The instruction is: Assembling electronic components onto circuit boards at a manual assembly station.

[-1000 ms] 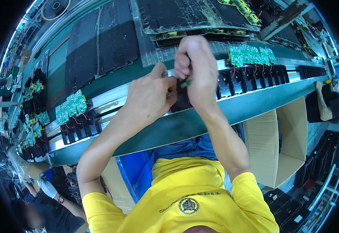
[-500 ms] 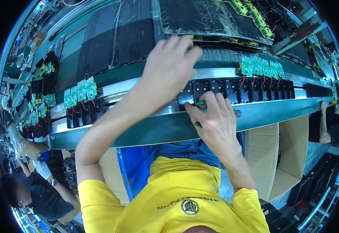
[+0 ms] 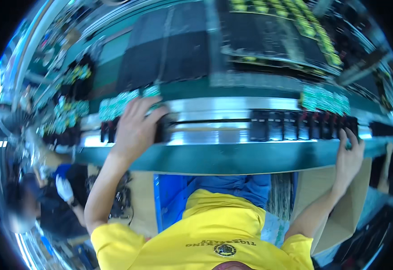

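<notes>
My left hand (image 3: pixel 136 123) is at the left part of the metal rail, its fingers bent over a black plastic housing (image 3: pixel 163 129). A green circuit board (image 3: pixel 152 92) shows just beyond those fingers; motion blur softens the grip. Over at the right, my right hand (image 3: pixel 350 157) has its fingertips against the end of a row of black housings (image 3: pixel 291 126). A small green piece of a tool (image 3: pixel 348 145) shows between its fingers; the rest is hidden. More green circuit boards (image 3: pixel 324 101) stand along the back of that row.
The metal rail (image 3: pixel 210 135) runs along the green bench (image 3: pixel 223 158). Behind it lie dark flat boards (image 3: pixel 165 58) and rows of yellow parts (image 3: pixel 311 27). Below the bench are a blue bin (image 3: pixel 171 198) and a cardboard box (image 3: pixel 336 216). A co-worker's gloved hand (image 3: pixel 64 188) is at lower left.
My left hand has gone from the middle to the left housings. My right hand has moved right to the row's end, and a gap of bare rail now lies between the housings.
</notes>
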Tool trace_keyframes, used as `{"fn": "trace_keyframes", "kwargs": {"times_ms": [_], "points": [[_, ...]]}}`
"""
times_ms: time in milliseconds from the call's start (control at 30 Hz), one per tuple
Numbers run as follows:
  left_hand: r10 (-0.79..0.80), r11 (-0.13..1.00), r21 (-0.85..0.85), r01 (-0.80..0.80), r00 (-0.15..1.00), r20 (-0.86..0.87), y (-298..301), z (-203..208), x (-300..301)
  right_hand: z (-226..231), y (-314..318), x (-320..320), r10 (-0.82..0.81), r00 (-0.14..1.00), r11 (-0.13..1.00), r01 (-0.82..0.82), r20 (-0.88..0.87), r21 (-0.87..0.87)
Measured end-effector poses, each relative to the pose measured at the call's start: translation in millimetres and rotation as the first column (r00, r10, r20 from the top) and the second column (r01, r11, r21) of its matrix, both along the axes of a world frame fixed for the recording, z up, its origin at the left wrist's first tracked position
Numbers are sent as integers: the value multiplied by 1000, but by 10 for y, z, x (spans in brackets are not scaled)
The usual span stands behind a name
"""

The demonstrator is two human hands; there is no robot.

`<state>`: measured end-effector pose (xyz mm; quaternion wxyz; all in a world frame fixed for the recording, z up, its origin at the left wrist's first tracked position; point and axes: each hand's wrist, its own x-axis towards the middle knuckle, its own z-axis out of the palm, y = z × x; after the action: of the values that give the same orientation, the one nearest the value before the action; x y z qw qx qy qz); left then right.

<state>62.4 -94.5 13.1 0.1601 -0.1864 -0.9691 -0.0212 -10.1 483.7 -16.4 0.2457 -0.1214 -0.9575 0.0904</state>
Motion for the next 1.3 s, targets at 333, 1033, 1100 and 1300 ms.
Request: {"fn": "trace_keyframes", "kwargs": {"times_ms": [333,1033,1100,1300], "points": [[-232,968,61,245,959,-164,972,486,-1109,-75,-54,-102,-67,997,995,69,29,-75],[-437,751,599,276,888,139,2809,480,-2207,438,-552,191,226,925,875,-331,-307,-353],[-609,493,825,278,787,99,2657,537,-1744,537,-760,93,308,857,781,-475,-413,-405],[-608,424,894,143,777,164,2289,733,-957,578,-1292,60,621,625,478,-780,-473,-404]]}}
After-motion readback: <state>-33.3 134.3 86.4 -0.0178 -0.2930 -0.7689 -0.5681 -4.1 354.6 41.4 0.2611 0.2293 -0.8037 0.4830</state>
